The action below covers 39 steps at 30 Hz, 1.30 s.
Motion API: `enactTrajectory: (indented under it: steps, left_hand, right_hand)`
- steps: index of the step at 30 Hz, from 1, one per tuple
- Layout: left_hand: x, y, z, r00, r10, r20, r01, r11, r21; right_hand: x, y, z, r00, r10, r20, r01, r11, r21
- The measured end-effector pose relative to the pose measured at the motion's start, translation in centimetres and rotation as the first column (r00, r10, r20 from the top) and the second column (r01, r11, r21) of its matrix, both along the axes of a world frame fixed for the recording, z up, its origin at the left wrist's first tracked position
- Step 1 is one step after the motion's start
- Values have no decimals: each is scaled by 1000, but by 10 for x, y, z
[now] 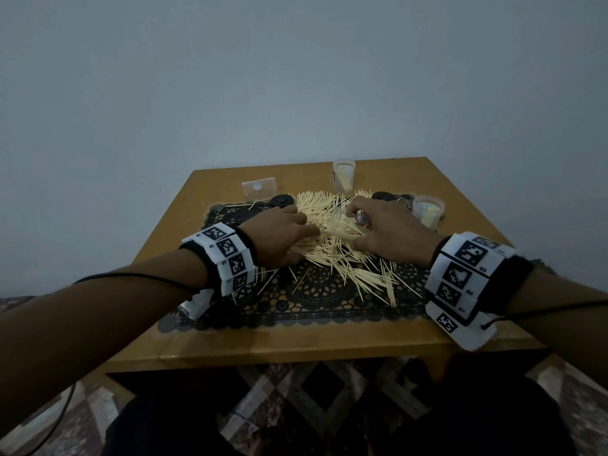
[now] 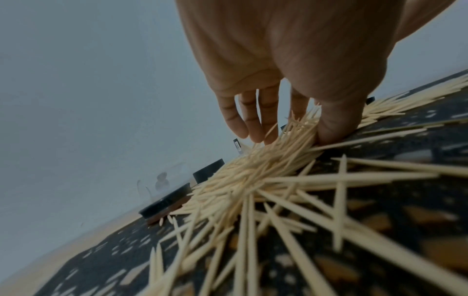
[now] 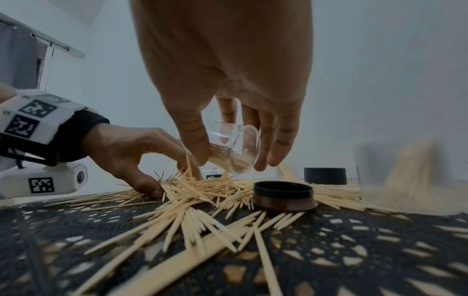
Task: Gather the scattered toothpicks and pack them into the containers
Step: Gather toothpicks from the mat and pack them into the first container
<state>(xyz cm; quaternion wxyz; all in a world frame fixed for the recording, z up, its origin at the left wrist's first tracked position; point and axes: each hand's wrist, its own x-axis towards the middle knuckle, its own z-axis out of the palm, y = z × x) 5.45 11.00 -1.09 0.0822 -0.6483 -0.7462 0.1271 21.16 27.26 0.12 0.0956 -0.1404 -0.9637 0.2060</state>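
With right hand (image 3: 228, 112) gripping tilted clear container (image 3: 235, 152) above toothpick pile (image 1: 332, 232) on mat and left hand (image 3: 131, 152) pinching a bunch, risk of spillage from excessive tilt.

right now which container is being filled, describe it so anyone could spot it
On the black lace mat, over the toothpick pile, the right hand holds a clear container. Unlike the two upright ones behind, it is tilted in the fingers.
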Motion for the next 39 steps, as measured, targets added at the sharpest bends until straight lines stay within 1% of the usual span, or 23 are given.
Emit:
enactTrajectory:
  steps: [6,8,11,14,16,18,22,25,29,33,39]
  left_hand:
    - [4,-2,0,994,-45,-101,43,999,-17]
    - [5,-3,-2,993,-43,-111,42,999,-9]
    - [6,-6,-7,999,-15,-42,15,1000,13]
    - [5,-9,-11,999,6,41,-9,997,78]
    - [3,-11,-10,995,49,89,-60,990,131]
    - [1,-13,-8,989,71,133,-91,985,149]
    - [5,-16,-6,987,4,161,-18,996,87]
    - [9,-14,-5,991,-16,133,7,998,68]
    - [8,-9,2,991,24,130,-24,1000,-1]
    - [7,-5,8,994,22,108,-17,999,-48]
    - [8,-5,7,999,-7,37,9,998,-56]
  right_hand:
    - [0,-1,-1,1000,4,-1,-4,1000,-8]
    - [0,-1,-1,1000,2,0,-2,1000,-14]
    - [0,-1,-1,1000,0,-5,0,1000,-18]
    - [0,0,-1,1000,-1,-13,1,1000,-13]
    - [-1,0,-1,1000,1,-15,-1,1000,-8]
    - [-1,0,-1,1000,3,-20,-3,1000,-10]
    - [0,0,-1,1000,2,-17,-2,1000,-20]
    - [0,0,-1,1000,3,-18,-3,1000,-25]
    - [-1,0,0,1000,7,-20,-7,1000,-22]
    - [-1,0,1,1000,7,-13,-7,1000,-12]
    - [3,-1,-2,999,16,36,-15,999,-31]
